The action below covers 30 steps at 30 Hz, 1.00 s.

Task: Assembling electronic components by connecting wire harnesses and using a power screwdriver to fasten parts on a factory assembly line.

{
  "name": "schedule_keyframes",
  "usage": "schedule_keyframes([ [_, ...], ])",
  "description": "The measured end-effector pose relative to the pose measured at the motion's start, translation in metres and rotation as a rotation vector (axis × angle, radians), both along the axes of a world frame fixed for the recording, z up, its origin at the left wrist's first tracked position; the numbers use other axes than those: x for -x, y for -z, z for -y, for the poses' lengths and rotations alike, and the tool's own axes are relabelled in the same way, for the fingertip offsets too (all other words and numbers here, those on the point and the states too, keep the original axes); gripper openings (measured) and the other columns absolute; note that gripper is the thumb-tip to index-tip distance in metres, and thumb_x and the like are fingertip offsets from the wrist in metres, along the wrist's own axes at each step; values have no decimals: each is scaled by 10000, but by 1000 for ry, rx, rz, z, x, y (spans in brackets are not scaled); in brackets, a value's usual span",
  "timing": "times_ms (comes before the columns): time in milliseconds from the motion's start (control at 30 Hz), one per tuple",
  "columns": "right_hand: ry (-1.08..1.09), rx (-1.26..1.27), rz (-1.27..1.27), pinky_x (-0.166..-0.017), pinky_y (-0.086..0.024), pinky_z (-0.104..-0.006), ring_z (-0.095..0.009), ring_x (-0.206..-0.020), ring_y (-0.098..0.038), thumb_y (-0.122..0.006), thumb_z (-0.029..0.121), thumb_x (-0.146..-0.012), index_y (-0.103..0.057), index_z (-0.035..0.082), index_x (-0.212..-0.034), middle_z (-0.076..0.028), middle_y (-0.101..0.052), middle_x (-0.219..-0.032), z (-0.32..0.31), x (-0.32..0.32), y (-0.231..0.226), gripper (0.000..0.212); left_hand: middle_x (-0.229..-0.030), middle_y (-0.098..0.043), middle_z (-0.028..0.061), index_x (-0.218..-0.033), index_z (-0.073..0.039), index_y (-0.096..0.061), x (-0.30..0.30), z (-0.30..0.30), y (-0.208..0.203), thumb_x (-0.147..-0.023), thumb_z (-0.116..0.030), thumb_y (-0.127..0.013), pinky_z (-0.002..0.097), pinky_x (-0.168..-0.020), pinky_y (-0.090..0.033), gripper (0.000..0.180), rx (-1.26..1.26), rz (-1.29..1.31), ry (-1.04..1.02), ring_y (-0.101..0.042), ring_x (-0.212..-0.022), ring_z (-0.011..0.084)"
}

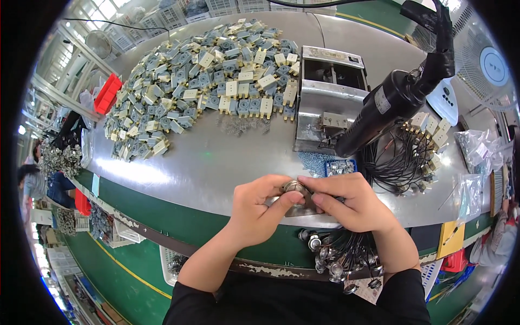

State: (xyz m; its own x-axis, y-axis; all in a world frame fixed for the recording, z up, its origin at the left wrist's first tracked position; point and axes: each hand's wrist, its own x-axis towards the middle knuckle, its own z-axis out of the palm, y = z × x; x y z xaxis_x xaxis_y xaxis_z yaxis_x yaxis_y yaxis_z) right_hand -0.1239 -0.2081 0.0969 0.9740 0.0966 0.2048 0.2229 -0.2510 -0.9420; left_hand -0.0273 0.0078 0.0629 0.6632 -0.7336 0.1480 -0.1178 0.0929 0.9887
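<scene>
Above the near edge of the metal table (211, 162), my left hand (260, 208) pinches a small round metal part (294, 187) between thumb and fingers. My right hand (349, 203) meets it from the other side, thumb and forefinger closed close to the part's rim. What lies between my right fingertips is hidden. A flat metal piece (300, 209) shows just below the fingers. Past my right hand are a blue tray (346, 166) of small metal pieces and a scatter of blue screws (311, 161). Round metal parts on black cables (336, 260) hang at the table's near edge.
A large heap of grey-and-cream blocks (216, 70) covers the far left, with loose springs (241, 125) before it. A metal box-shaped machine (325, 97) stands behind the tray. A black power screwdriver (387, 103) hangs at right, above bundled black cables (398, 168).
</scene>
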Motion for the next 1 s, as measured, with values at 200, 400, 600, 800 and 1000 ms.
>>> schedule_keyframes([
  [200, -62, 88, -43, -717, -571, -351, -293, -770, -741, -634, -59, -950, -653, -41, -1403, -203, -751, -925, 5, 1, -6, 454, -1026, -774, 164, -1197, 85, -652, -4, 2, -6, -1047, -44, -671, 367, -785, -650, 199, 113, -496, 96, -785, -875, 247],
  [400, 43, 190, 101, -634, -530, -335, -236, -655, -686, -619, -42, -952, -665, -40, -1391, -151, -690, -784, -11, -4, 7, 441, -929, -785, 130, -1165, 72, -680, 5, 3, -7, -1018, -66, -724, 310, -737, -624, 207, -138, 375, -193, -774, -830, 187],
  [600, -2, 211, 8, -647, -533, -333, -250, -669, -682, -638, -63, -938, -693, -55, -1339, -157, -708, -817, -8, 7, -2, 404, -899, -772, 109, -1161, 77, -681, 5, 0, -10, -1037, -75, -701, 292, -783, -613, 198, 37, -252, 13, -762, -867, 164],
  [800, -88, 255, 37, -627, -521, -348, -243, -628, -645, -733, 37, -882, -696, -31, -1349, -146, -669, -759, 0, -1, 3, 473, -1059, -771, 133, -1196, -28, -706, -20, -39, -9, -943, -210, -796, 391, -853, -592, 325, -331, 398, -40, -768, -956, 260],
  [1000, 248, 709, -59, -617, -472, -353, -234, -664, -605, -812, 23, -728, -707, -36, -1140, -132, -627, -831, 33, 19, 7, 430, -1288, -673, 156, -1236, -75, -695, -151, -147, 35, -909, -282, -754, 486, -988, -529, 392, -927, 1159, -806, -634, -1191, 371],
])
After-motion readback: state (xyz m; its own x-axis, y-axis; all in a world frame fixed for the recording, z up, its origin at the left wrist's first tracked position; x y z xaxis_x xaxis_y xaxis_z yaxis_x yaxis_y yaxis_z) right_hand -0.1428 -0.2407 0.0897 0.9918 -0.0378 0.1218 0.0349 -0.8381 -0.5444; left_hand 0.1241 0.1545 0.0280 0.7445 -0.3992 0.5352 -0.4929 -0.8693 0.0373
